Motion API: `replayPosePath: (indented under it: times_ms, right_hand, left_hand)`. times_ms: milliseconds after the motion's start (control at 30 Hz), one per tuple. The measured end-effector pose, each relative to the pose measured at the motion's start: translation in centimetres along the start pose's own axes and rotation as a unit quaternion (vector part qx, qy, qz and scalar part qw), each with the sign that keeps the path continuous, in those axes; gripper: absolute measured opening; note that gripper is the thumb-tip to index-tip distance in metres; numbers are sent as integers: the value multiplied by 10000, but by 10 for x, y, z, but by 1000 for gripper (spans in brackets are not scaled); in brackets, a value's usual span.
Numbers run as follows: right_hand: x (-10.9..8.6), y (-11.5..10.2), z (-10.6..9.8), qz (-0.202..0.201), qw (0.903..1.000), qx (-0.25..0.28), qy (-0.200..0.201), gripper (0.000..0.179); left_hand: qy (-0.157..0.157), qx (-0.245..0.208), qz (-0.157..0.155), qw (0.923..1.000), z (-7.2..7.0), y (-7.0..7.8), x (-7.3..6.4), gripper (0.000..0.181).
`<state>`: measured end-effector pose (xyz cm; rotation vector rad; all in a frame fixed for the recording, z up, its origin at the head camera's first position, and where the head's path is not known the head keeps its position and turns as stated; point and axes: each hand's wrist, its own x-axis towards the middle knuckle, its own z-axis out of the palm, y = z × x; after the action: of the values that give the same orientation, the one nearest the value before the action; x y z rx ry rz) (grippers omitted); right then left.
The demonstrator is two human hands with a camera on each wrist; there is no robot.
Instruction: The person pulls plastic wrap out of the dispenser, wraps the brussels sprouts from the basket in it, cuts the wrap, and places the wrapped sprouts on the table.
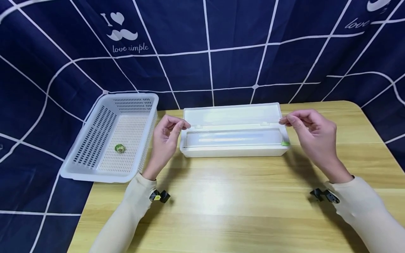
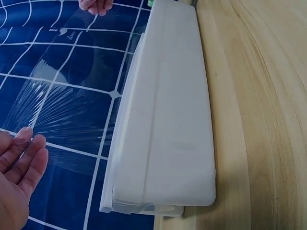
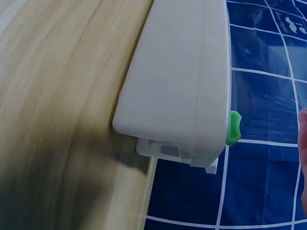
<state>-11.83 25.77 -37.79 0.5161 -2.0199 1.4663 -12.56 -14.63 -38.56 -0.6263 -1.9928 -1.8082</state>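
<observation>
A white cling film dispenser (image 1: 234,153) lies lengthwise on the table with its lid (image 1: 232,114) raised at the back. My left hand (image 1: 166,137) pinches one corner of the clear cling film (image 2: 62,105) between thumb and fingertips, at the box's left end. Past the right end, my right hand (image 1: 313,135) pinches the film's other corner. In the left wrist view, the sheet stretches between both hands, with creases fanning from the left fingertips. A green slider cutter (image 3: 234,128) sits at the dispenser's right end. Only a sliver of the right hand shows in the right wrist view.
A white slotted plastic basket (image 1: 68,173) stands at the table's left side. Inside it lies a small round green vegetable (image 1: 120,148) with a pale middle. The wooden table (image 1: 234,211) meets a dark blue gridded cloth (image 1: 180,70) behind.
</observation>
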Motion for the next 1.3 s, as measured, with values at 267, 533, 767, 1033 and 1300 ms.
replayPosePath:
  times_ms: [267,533,767,1033,1300]
  right_hand:
    - [1,-4,-2,-82,9999,-54,-31,6]
    - [3,-8,-1,-177,9998,94,62,6]
    - [5,-12,-2,-214,9995,118,175,6]
    - [8,-16,0,-268,9992,121,269,10]
    - [8,-19,-2,-233,9994,-88,252,10]
  left_hand:
    - [1,-6,87,10000,-1,3,1,16]
    - [-12,-17,190,9998,-3,7,-1,27]
    - [-37,-40,343,9994,-3,11,1,23]
    - [26,-4,450,9990,-3,14,3,21]
    - [36,17,527,9986,-4,16,5,13]
